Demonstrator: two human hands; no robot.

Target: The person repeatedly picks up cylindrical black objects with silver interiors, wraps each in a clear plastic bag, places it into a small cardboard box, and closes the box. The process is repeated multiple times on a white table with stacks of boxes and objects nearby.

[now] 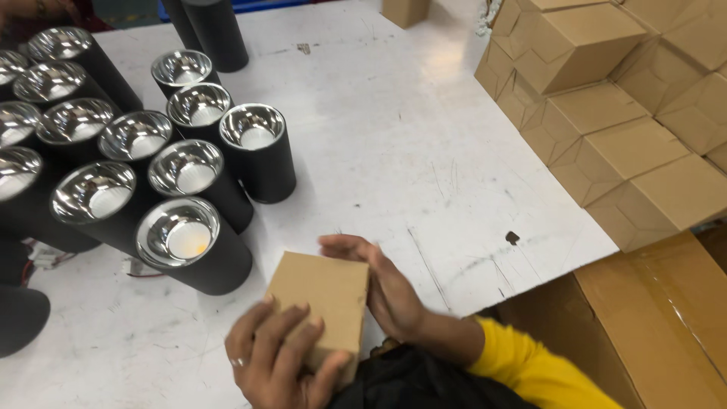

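Observation:
A small brown cardboard box (pixel 322 295) rests at the near edge of the white table (pixel 394 144). My left hand (pixel 276 363) wraps its near corner, fingers over the top face, a ring on one finger. My right hand (pixel 382 284), yellow sleeve behind it, presses against the box's right side. Just left of the box stand several black cylindrical lamp housings with shiny silver reflectors; the nearest housing (pixel 189 242) is a hand's width away.
A stack of closed brown cartons (pixel 606 113) fills the table's right side. A large open carton (pixel 651 318) sits below the table edge at right. More black cylinders (pixel 216 30) stand at the back. Thin wires (pixel 45 257) lie at the left.

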